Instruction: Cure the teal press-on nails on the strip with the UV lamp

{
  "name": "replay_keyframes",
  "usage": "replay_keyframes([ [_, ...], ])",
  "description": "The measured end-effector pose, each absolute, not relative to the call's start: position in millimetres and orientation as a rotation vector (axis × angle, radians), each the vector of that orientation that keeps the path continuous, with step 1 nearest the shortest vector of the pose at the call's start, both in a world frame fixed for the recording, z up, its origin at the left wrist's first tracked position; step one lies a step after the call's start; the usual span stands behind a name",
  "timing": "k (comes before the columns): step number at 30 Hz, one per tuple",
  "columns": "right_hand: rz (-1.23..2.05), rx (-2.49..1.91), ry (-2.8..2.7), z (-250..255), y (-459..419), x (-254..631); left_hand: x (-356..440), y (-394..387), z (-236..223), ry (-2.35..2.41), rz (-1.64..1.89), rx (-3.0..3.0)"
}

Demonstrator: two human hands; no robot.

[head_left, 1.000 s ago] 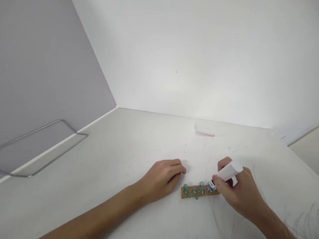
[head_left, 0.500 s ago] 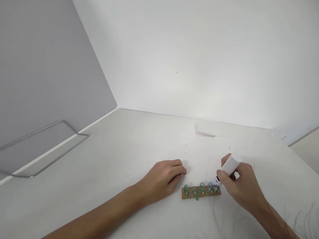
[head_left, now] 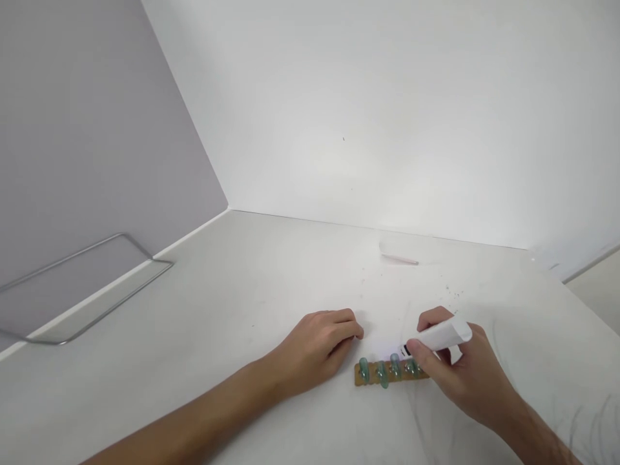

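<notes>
Head: brown strip (head_left: 403,377) partly hidden

This looks like a plain work booth or desk corner; whether it belongs to a lab, an office or a workshop, I cannot tell. A white table (head_left: 232,278), smudged and specked, has a bare white wall (head_left: 363,84) along its far edge and a grey wall (head_left: 92,123) along its left edge, where a bent metal wire frame (head_left: 121,234) shows.
</notes>
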State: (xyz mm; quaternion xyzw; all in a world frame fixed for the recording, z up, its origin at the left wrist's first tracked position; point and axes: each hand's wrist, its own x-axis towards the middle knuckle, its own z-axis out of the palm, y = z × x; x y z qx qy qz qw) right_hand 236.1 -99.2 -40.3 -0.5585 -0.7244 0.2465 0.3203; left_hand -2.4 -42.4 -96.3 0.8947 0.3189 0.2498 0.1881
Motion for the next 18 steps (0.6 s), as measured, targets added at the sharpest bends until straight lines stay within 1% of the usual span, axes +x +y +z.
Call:
replay_keyframes([
  [6,0.756,-1.463,-1.807,-36.5,-102.6,230.2,-2.5,-41.7,-96.0,0.888,0.708,2.519],
  [12,0.995,-1.441,-1.622,-30.8,-104.1,231.0,-2.4,-42.0,-95.7,0.877,0.719,2.516],
  [18,1.172,-1.387,-1.726,-23.3,-103.6,233.4,-2.6,-42.6,-95.3,0.876,0.711,2.509],
])
